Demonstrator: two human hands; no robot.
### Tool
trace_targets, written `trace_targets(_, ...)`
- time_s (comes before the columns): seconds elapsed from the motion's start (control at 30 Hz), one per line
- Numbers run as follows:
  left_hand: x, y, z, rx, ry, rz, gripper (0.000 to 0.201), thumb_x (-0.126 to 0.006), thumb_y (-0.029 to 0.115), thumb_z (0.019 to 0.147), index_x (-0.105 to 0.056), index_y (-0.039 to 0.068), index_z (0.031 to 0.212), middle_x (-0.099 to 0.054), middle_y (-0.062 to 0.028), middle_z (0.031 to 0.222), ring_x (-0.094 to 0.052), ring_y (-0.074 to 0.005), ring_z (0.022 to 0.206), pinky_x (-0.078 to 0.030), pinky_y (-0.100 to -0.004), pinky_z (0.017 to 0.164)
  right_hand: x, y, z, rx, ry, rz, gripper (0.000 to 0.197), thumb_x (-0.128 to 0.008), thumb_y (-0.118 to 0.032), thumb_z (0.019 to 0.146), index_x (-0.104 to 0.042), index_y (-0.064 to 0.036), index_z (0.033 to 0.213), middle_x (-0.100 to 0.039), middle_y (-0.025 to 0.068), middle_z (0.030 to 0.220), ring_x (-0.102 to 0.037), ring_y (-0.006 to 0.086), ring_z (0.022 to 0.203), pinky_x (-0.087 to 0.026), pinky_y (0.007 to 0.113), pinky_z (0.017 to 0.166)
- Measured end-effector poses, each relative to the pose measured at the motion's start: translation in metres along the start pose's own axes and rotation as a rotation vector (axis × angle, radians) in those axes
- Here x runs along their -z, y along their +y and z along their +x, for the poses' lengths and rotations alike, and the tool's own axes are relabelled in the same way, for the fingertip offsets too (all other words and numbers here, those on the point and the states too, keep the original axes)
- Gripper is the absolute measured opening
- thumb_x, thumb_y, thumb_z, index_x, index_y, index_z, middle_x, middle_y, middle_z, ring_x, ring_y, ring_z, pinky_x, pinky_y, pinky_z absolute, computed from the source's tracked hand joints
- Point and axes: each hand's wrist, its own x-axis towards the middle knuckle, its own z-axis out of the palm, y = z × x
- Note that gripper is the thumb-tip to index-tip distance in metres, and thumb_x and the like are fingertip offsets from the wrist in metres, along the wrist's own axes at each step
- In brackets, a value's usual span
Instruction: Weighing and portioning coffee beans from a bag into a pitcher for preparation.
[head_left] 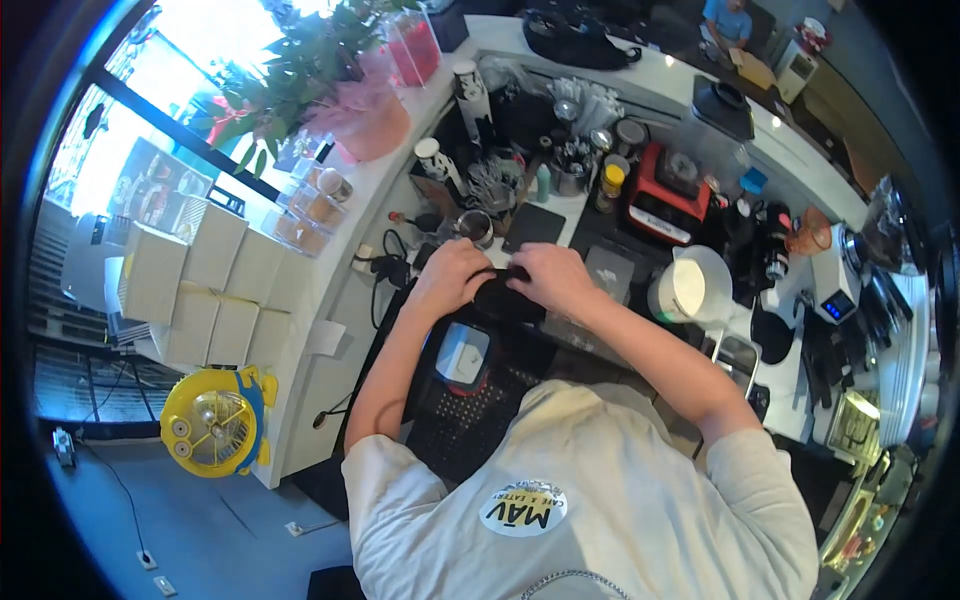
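Observation:
Both my hands are on a black, soft-looking thing [505, 298] at the near edge of the counter; its kind is not clear. My left hand [455, 278] grips its left side, thumb toward the middle. On its right side, the fingers of my right hand [550, 275] curl over the top, partly hidden by the back of the hand. Just beyond them a dark flat rectangular slab [535, 228] lies on the counter, with a metal cup [474, 229] to its left. Below my left hand, a small white-topped box [463, 353] rests on a black perforated surface [462, 418].
To the right stand a white pitcher [690, 287], a red blender base [667, 200] and a coffee grinder [832, 285]. Cups and utensils [573, 165] crowd the back. Black cables [385, 268] hang at the left, near a yellow round fan [213, 422] and stacked white boxes [205, 250].

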Motion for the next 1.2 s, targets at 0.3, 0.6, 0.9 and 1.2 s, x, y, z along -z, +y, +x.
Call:
trace_targets(0.3, -0.014, 0.011, 0.004, -0.059, -0.054, 0.003, 0.015, -0.074, 0.022, 0.082, -0.071, 0.01, 0.09, -0.067, -0.0088, 0.085, -0.062, -0.0296, 0.09, -0.048, -0.0426, 0.08, -0.003, 0.007, -0.016, -0.008, 0.028, -0.007, 0.018, -0.076, -0.026, 0.081, -0.075, -0.0098, 0.09, -0.065, 0.0108, 0.084, -0.066, 0.0331, 0.085, -0.053, 0.047, 0.071)
trace_targets(0.6, -0.021, 0.02, 0.008, -0.052, 0.029, 0.077, 0.015, -0.072, 0.024, 0.083, -0.072, 0.011, 0.092, -0.067, -0.0028, 0.085, -0.061, -0.025, 0.089, -0.046, -0.0403, 0.079, 0.008, 0.014, -0.024, -0.106, -0.006, 0.153, 0.022, -0.08, -0.024, 0.081, -0.077, -0.0066, 0.094, -0.066, 0.0119, 0.08, -0.066, 0.0342, 0.077, -0.051, 0.045, 0.071)
trace_targets(0.9, -0.018, 0.024, 0.007, 0.034, -0.049, 0.085, 0.019, -0.075, 0.028, 0.083, -0.074, 0.014, 0.096, -0.069, -0.0032, 0.092, -0.063, -0.0243, 0.099, -0.046, -0.0407, 0.086, -0.001, 0.027, -0.029, -0.031, 0.061, 0.169, 0.021, -0.08, -0.021, 0.08, -0.077, -0.0061, 0.094, -0.064, 0.0122, 0.08, -0.063, 0.0337, 0.078, -0.05, 0.044, 0.071)
trace_targets(1.2, -0.028, 0.004, -0.045, 0.11, 0.082, -0.121, 0.021, -0.078, 0.024, 0.08, -0.075, 0.003, 0.085, -0.07, -0.0139, 0.084, -0.066, -0.0342, 0.087, -0.052, -0.0441, 0.078, 0.011, 0.027, -0.038, 0.054, -0.054, 0.175, 0.03, -0.081, -0.031, 0.08, -0.078, -0.0078, 0.098, -0.068, 0.0133, 0.091, -0.064, 0.0342, 0.091, -0.051, 0.045, 0.078)
